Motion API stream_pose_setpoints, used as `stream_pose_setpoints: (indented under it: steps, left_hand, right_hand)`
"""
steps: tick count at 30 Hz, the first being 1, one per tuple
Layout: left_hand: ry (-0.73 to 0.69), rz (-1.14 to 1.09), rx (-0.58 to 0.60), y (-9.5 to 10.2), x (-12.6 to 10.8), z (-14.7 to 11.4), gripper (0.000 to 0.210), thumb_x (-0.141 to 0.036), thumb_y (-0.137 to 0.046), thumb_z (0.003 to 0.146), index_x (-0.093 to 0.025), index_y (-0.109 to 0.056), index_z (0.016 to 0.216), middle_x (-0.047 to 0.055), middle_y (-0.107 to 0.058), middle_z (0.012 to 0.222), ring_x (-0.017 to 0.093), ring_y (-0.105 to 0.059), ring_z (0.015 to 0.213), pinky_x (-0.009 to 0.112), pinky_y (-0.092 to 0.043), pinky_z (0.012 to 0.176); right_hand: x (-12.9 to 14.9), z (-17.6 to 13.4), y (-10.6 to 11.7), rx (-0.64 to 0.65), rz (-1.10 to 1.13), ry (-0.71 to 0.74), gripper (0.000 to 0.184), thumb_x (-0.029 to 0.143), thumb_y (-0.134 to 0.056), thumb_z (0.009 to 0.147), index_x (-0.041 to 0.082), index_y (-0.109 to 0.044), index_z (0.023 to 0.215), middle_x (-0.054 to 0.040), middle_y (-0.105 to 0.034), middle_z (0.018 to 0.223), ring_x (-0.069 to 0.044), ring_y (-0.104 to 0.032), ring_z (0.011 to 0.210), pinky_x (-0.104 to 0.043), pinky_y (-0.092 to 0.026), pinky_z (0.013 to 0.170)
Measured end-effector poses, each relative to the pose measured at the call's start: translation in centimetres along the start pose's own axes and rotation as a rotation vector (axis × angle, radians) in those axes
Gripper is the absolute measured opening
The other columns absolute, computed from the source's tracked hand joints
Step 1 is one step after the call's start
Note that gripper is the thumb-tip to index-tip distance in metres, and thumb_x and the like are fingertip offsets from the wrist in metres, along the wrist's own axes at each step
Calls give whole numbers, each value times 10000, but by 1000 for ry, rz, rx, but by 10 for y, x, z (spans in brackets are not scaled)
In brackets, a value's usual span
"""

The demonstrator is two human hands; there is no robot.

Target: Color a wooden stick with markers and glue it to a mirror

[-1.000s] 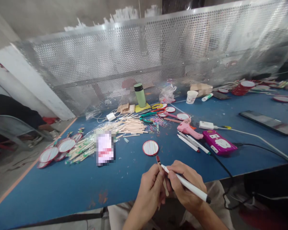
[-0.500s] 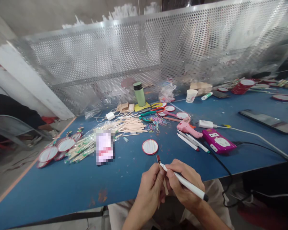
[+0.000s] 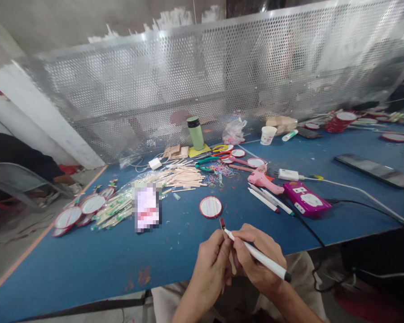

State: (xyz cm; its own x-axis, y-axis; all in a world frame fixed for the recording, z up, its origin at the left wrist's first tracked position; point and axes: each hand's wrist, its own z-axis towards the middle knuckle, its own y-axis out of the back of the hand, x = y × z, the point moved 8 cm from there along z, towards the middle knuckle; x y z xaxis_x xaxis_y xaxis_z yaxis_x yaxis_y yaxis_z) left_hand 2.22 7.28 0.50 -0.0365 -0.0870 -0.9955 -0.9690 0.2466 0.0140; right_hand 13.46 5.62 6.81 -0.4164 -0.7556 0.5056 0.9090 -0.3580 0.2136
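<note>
My left hand (image 3: 212,260) pinches a thin wooden craft stick (image 3: 222,222) whose upper end is coloured dark red-brown. In my right hand (image 3: 261,260) is a white marker pen (image 3: 265,260), held like a pencil, its tip at the stick just below the coloured end. Both hands meet near the table's front edge, above my lap, and the fingers partly hide the stick. Just beyond them a round white disc with a red rim (image 3: 210,207) lies flat on the blue table (image 3: 175,242).
Several markers (image 3: 269,199), a pink glue gun (image 3: 264,178) and a purple power strip (image 3: 305,197) lie to the right. Wooden sticks (image 3: 185,177), pliers (image 3: 205,166) and a green bottle (image 3: 195,134) stand or lie behind. Red-rimmed discs (image 3: 67,217) are at left, a phone (image 3: 373,170) far right.
</note>
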Motion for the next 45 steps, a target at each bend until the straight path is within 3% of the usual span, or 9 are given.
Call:
stream_pose_setpoints:
  steps: [45]
  left_hand:
    - [-8,-7,2,0,-2,1,449,-637,-497,929,-210,-496,791,-94,-454,448,60,-336,319,165,-247,330]
  right_hand:
    - [-1,-1,1,-22,3,-5,153,96,-541,905,208,-644,907,16,-653,640,-117,-631,535,-208,-516,530]
